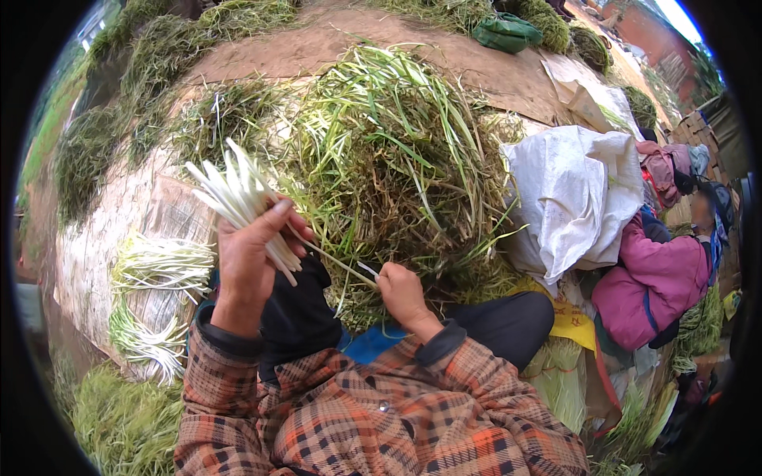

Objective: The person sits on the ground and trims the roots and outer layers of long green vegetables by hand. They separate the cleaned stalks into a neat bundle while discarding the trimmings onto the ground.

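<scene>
A bunch of pale white plant stalks (229,193) is clasped in my left hand (253,244), raised in front of my left knee. One thin stalk (336,260) stretches from the bunch across to my right hand (406,296), whose fingers pinch its lower end. Just beyond both hands rises a large heap of green and yellowish leafy stalks (411,154), with brown, withered matter on its near side. Two piles of trimmed stalks lie to my left, an upper white pile (166,265) and a lower green-and-white pile (152,345).
On the right, a white woven sack (571,196) lies beside a person in pink clothing (661,279). A yellow printed bag (568,321) is near my right knee. Discarded greens (128,416) spread at lower left. A green bundle (506,33) sits at the back.
</scene>
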The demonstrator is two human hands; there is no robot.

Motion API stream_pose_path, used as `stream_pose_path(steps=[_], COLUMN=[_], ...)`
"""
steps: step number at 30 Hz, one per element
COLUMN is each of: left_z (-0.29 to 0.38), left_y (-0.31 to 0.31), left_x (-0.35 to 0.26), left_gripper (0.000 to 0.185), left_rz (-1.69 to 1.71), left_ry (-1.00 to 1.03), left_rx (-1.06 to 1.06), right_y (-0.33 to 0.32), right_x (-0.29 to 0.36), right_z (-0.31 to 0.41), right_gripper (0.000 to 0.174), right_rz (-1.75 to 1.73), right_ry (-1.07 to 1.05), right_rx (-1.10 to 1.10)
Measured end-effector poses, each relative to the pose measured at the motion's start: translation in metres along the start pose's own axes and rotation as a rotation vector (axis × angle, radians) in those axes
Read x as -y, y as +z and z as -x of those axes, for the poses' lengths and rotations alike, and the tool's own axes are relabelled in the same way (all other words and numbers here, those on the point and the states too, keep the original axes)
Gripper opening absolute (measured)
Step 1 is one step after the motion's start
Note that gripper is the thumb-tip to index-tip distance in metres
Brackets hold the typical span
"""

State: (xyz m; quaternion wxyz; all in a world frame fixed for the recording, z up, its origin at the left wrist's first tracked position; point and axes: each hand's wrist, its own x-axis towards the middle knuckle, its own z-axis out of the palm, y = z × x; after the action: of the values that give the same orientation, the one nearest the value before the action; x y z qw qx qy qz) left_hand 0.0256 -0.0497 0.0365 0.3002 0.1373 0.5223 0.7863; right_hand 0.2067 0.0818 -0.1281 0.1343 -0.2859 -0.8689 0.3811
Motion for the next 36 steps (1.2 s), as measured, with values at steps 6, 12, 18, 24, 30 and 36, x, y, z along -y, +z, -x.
stream_pose_path(steps=[6,12,18,24,30,36], left_z=[-0.006,-0.011,-0.031,-0.05,-0.063,-0.068], left_y=[0.005,0.013,0.02,0.02,0.014,0.024], left_x=[-0.011,-0.058,-0.046,-0.021,-0.016,-0.009], left_gripper=[0.008,0.008,0.005,0.008,0.012,0.014], left_rz=[-0.03,-0.064,0.031,0.149,0.192,0.196], left_ry=[0.006,0.377,0.182,-0.028,-0.081,-0.159], left_rx=[-0.042,-0.122,-0.071,-0.078,-0.043,-0.003], right_y=[0.017,0.003,-0.031,-0.038,-0.061,-0.044], right_x=[-0.031,-0.053,-0.008,0.036,0.031,0.031], right_z=[-0.003,0.004,-0.012,-0.019,-0.012,-0.043], right_gripper=[0.011,0.016,0.027,0.025,0.025,0.045], right_rz=[0.24,0.438,-0.524,-0.728,0.199,-0.117], right_ry=[0.011,0.313,0.117,-0.04,-0.006,-0.286], right_rx=[0.054,0.303,0.099,0.133,0.021,-0.147])
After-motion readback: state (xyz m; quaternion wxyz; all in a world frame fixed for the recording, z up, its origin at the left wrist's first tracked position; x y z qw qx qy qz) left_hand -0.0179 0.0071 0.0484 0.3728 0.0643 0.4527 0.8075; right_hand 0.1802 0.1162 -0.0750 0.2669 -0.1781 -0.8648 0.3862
